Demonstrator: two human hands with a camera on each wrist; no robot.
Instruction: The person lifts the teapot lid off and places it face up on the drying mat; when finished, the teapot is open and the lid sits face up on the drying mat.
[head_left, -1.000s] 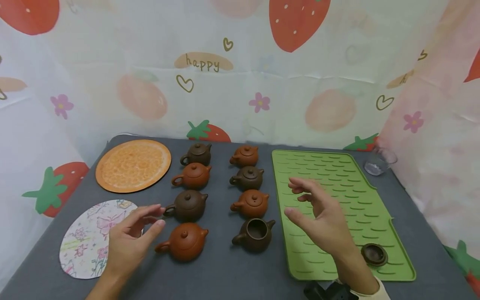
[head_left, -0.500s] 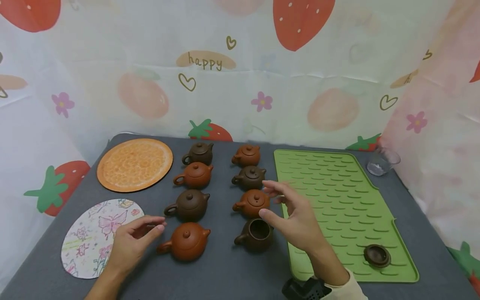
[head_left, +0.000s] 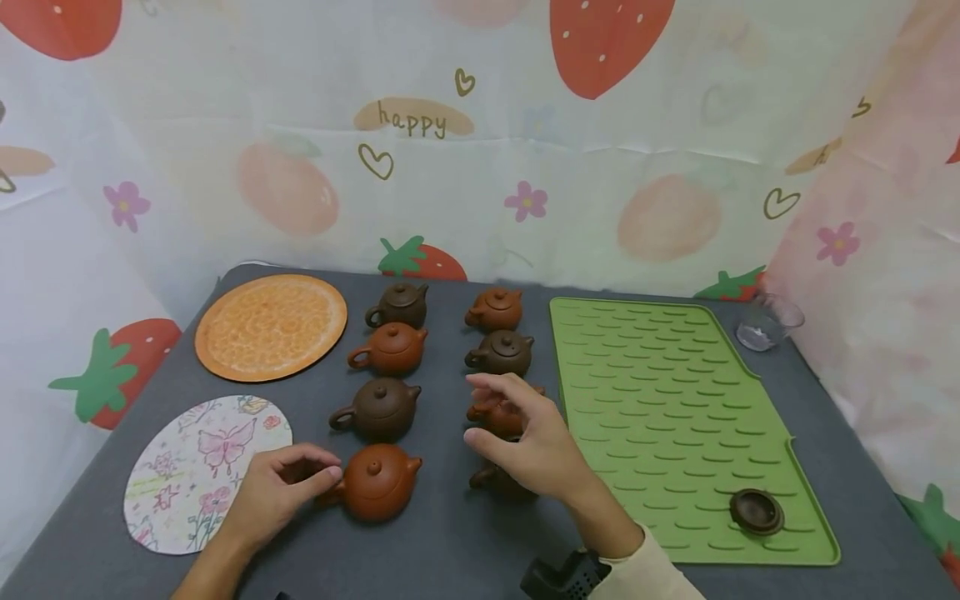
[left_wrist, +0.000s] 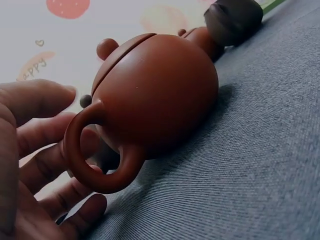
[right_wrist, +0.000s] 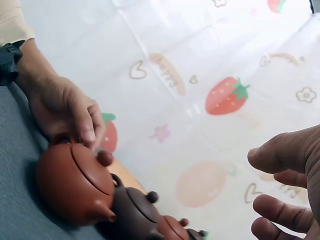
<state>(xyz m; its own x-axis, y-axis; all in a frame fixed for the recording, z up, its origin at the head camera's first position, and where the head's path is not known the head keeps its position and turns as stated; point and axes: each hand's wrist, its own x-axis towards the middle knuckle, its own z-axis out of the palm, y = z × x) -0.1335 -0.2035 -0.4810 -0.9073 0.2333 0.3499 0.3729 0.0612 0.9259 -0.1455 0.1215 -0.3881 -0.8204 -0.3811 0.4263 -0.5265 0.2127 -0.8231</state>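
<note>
My left hand (head_left: 272,493) is at the handle of the nearest reddish-brown clay teapot (head_left: 377,483), which stands upright with its lid on. In the left wrist view the fingers (left_wrist: 47,165) lie loosely behind the handle (left_wrist: 82,160), with the thumb apart from it. My right hand (head_left: 525,442) hovers with fingers spread, holding nothing. From the head camera it partly covers a dark lidless teapot (head_left: 491,482) and a reddish teapot (head_left: 487,414). The dark lid (head_left: 757,512) lies upside down on the green mat (head_left: 660,433).
Behind the nearest teapot stand a dark teapot (head_left: 380,409) and others in two columns. An orange round placemat (head_left: 272,328) and a drawn-on white round placemat (head_left: 168,475) lie at left. A clear glass pitcher (head_left: 765,323) stands at the back right.
My right hand has moved left from above the green mat to over the right column of teapots. My left hand has shifted slightly down and right to the nearest teapot's handle.
</note>
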